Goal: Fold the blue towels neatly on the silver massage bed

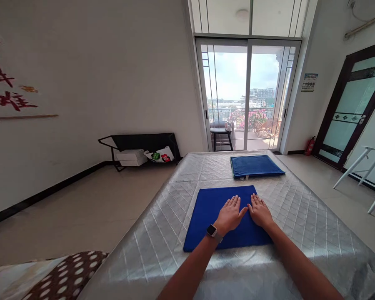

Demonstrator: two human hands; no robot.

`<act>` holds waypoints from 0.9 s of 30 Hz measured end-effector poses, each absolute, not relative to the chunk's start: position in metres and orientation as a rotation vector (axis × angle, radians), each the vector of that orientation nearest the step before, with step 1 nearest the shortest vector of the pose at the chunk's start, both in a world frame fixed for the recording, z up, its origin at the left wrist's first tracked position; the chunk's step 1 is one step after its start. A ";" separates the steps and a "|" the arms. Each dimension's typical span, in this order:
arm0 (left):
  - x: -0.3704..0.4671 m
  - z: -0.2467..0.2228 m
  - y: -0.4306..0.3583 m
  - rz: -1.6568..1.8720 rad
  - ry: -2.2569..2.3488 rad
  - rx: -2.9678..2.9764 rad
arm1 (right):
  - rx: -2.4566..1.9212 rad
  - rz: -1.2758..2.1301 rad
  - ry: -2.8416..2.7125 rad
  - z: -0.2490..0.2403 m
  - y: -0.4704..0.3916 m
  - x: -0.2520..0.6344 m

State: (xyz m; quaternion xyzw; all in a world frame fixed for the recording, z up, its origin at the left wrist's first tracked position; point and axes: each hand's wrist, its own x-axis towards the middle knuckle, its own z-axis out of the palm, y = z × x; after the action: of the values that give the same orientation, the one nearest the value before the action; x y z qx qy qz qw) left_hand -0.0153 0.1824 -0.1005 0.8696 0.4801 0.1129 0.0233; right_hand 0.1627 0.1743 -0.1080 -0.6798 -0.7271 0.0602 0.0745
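Note:
A flat blue cloth piece [203, 221], roughly rectangular, lies on the silver quilted cover [162, 233]. My left hand [231, 214] rests palm down on its middle, fingers stretched out, with a watch [211, 230] on the wrist. Close beside it, my right hand [260, 211] lies flat near the cloth's right edge, fingers extended. The two thumbs almost meet. Farther back on the same cover is a second blue cloth piece [256, 166], darker, with a small white tag at its near edge.
A black rack [143, 142] holding white boxes [131, 157] stands along the left wall. Brown dotted fabric [71, 275] lies at the lower left. Behind the covered surface are sliding glass doors [249, 96]; a white-legged table [351, 171] and a fire extinguisher [309, 146] stand at right.

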 end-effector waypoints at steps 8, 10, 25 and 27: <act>0.030 -0.123 0.207 0.339 1.474 2.708 | -2.048 0.156 -2.181 -0.114 0.176 0.165; 0.005 -0.127 0.212 0.350 1.546 2.638 | -2.058 0.169 -2.165 -0.112 0.176 0.163; -0.146 -0.148 0.246 0.378 2.071 2.294 | -2.162 0.245 -2.240 -0.093 0.193 0.164; -0.145 -0.148 0.246 0.361 2.073 2.294 | -2.139 0.245 -2.226 -0.085 0.207 0.162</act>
State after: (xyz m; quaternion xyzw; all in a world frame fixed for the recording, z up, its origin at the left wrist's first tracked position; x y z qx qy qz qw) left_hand -0.1447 0.2457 -0.1477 0.7369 0.6658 0.1161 0.0146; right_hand 0.1620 0.2070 -0.0852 -0.6904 -0.7187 0.0792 0.0224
